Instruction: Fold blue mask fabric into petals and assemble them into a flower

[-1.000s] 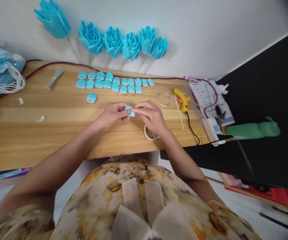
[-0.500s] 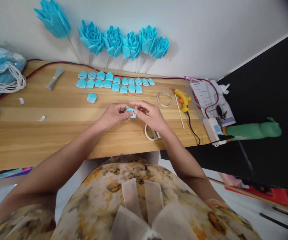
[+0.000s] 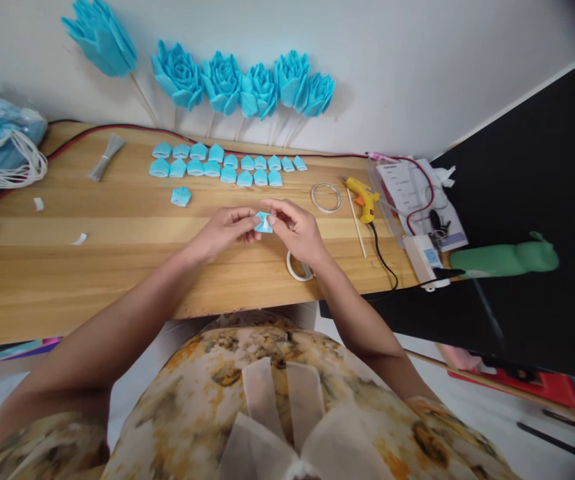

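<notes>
A small folded blue fabric petal point(image 3: 263, 223) with a white strip on its face is pinched between both hands above the wooden table. My left hand point(image 3: 227, 231) grips its left side with thumb and fingers. My right hand point(image 3: 298, 229) holds the right side, thumb by the white strip. Just below the right hand lie scissors point(image 3: 294, 270), partly hidden by the wrist. A loose folded blue petal point(image 3: 180, 197) rests to the left, in front of two rows of similar folded petals point(image 3: 212, 168).
Blue fabric flowers point(image 3: 222, 80) on sticks lean against the back wall. To the right are a tape roll point(image 3: 326, 198), a thin stick point(image 3: 357, 223), a yellow glue gun point(image 3: 366, 202), a power strip point(image 3: 424, 261) and a green bottle point(image 3: 504, 260). A bagged bundle point(image 3: 2, 147) sits left.
The held petal has turned so more of its blue face and white strip show between the fingers. Both hands stay in nearly the same place; the view has shifted slightly.
</notes>
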A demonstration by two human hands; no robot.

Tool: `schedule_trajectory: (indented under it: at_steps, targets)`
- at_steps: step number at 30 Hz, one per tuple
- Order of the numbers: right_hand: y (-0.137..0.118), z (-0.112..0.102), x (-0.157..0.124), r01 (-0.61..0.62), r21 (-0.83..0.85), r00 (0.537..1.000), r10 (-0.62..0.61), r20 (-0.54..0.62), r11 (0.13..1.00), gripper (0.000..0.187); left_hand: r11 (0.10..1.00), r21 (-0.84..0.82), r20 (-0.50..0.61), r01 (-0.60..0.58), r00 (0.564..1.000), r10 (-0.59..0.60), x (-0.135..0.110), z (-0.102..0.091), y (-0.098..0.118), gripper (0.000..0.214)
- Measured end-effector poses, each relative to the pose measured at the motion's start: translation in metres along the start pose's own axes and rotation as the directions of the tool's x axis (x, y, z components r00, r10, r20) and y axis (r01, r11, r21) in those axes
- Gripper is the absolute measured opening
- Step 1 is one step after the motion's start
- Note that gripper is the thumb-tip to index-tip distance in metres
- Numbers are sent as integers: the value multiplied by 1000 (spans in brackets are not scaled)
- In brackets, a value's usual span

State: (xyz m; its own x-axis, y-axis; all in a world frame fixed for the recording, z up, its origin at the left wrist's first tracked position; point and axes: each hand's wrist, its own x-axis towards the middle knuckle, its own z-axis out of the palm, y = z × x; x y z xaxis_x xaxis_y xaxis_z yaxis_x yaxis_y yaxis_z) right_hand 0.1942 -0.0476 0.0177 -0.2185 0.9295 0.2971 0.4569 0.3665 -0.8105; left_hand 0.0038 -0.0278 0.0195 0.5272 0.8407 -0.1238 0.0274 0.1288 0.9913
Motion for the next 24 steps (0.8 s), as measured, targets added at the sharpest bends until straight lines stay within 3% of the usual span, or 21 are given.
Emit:
schedule_trajectory:
  at_steps: [8, 15, 21, 24]
  targets:
    - [4, -1, -1, -84, 112, 996, 82, 15, 990, 34, 999, 33, -133, -6, 991, 10, 3, 0, -3, 32]
    - [0, -8, 8, -43, 68, 998, 39, 53, 997, 35, 985, 165, -104, -59, 992, 77, 3, 1, -3, 30]
    - [-1, -12, 13, -38, 94, 998, 33, 52, 995, 33, 993, 106, -207, -61, 975, 82, 5, -2, -1, 30]
    - [-2, -8, 12, -23, 81, 999, 19, 50, 996, 34, 995, 84, -184, -48, 981, 63, 5, -3, -3, 33]
